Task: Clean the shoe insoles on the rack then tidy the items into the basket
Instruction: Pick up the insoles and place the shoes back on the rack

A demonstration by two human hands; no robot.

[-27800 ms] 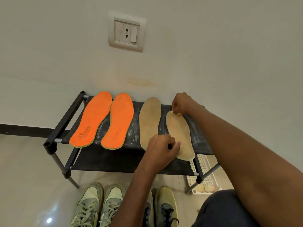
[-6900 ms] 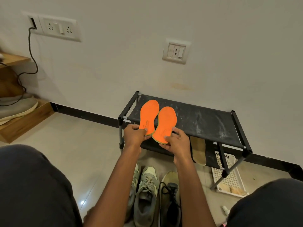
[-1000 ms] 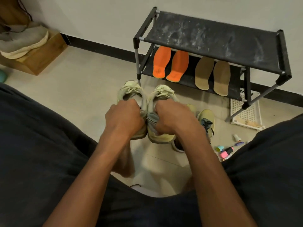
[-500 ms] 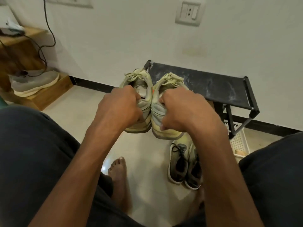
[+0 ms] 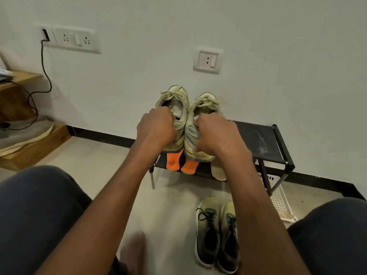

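The left hand (image 5: 156,130) and right hand (image 5: 216,135) are each gripping a pale sneaker (image 5: 174,108) above the rack (image 5: 264,143). Orange insoles (image 5: 172,161) are lying on its lower shelf; beneath its right end, the white basket (image 5: 280,201) is holding something, possibly a brush.

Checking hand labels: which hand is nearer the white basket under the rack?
Right. The right hand grips a sneaker left of and above the white basket; the left hand is farther left.
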